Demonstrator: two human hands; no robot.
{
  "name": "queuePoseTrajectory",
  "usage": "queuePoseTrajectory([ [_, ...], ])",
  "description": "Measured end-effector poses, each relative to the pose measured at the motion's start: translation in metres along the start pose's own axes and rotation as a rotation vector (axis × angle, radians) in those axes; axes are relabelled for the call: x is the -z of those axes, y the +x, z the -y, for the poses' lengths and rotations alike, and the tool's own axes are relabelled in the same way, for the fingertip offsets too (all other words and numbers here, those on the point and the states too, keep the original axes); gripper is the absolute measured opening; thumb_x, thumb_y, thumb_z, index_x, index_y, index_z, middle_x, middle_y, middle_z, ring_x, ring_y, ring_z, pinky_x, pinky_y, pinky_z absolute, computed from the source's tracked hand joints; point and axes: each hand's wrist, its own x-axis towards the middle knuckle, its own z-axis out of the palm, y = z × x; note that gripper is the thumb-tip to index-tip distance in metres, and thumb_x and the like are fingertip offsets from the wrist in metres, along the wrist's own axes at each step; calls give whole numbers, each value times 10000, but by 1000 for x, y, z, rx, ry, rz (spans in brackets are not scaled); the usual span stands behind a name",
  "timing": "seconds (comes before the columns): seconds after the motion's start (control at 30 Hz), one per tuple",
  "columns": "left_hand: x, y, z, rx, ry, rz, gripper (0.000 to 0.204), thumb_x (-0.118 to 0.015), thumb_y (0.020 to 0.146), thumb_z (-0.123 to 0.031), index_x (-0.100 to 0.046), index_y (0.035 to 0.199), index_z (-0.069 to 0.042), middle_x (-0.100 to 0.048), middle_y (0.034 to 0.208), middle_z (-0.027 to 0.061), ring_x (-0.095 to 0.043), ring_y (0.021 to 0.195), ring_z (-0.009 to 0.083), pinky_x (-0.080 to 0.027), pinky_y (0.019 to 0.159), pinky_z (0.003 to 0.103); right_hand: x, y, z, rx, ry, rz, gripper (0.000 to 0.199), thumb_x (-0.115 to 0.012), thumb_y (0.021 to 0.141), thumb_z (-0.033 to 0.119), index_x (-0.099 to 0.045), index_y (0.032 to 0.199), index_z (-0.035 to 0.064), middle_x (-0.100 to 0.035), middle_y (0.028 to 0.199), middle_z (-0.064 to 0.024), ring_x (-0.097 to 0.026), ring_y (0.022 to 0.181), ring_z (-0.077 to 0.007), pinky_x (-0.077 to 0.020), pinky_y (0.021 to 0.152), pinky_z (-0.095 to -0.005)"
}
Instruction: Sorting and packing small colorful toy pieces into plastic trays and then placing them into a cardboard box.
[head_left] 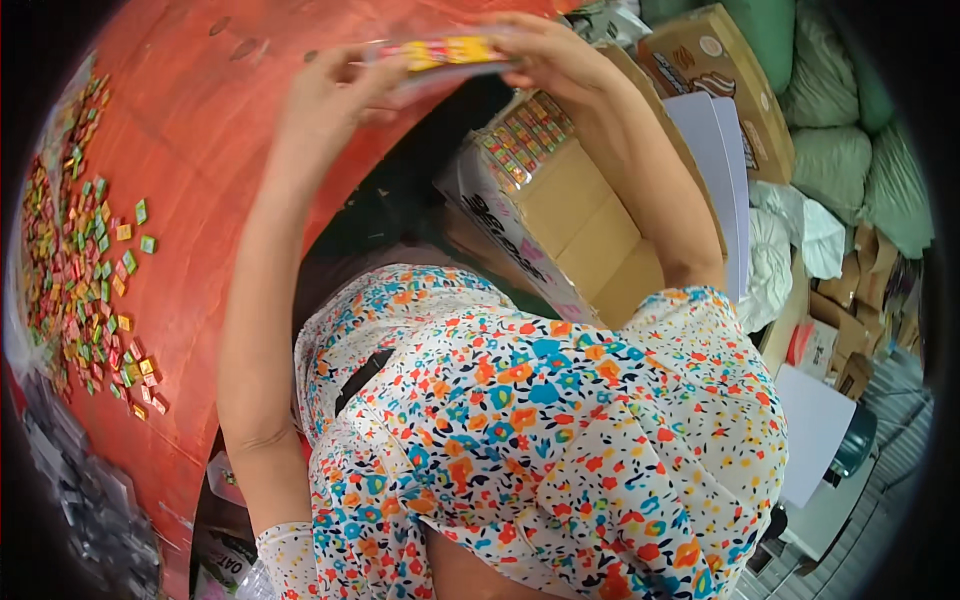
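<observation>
A long clear plastic pack [445, 52] with yellow, red and pink small pieces inside is stretched between my two hands at the top of the view. My left hand [345, 88] grips its left end, fingers closed on it above the red tabletop. At the other end, my right hand [555, 58] pinches the pack, partly blurred. Below my right forearm stands an open cardboard box [590, 215], with rows of similar colourful packs [525, 138] lined up at its far end.
Many small wrapped sweets [100, 290] in green, orange and red lie loose on the red table [190, 200]. Grey plastic wrappers [85, 490] lie at the lower left. A brown carton [715, 80], white sheets [710, 150] and green sacks [825, 160] stand to the right.
</observation>
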Motion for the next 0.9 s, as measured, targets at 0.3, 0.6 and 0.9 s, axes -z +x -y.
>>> queuePoseTrajectory([
  [0.3, -13, -11, 40, -725, 1108, 112, 545, -717, 815, -363, -575, 1244, -58, -543, 1306, 129, -524, 1171, 338, -429, 988, 430, 104, -162, -192, -360, 369, -386, 403, -664, 910, 213, -528, 1264, 74, -616, 1024, -25, -614, 727, -117, -545, 637, -208],
  [0.6, -8, -16, 50, -687, 1237, 142, 640, -736, 798, -380, -514, 1323, -88, -499, 1330, 116, -475, 1217, 336, -356, 1069, 465, 59, -226, -363, -702, 489, -584, 386, -708, 885, 245, -515, 1186, 98, -633, 1059, -66, -666, 832, -181, -584, 690, -277],
  [0.9, -6, -18, 49, -678, 1324, 115, 633, -730, 812, -380, -517, 1338, -101, -497, 1355, 110, -465, 1247, 336, -392, 1037, 443, 32, -209, -398, -595, 562, -731, 414, -689, 900, 251, -498, 1246, 128, -618, 1125, -33, -641, 906, -155, -559, 732, -288],
])
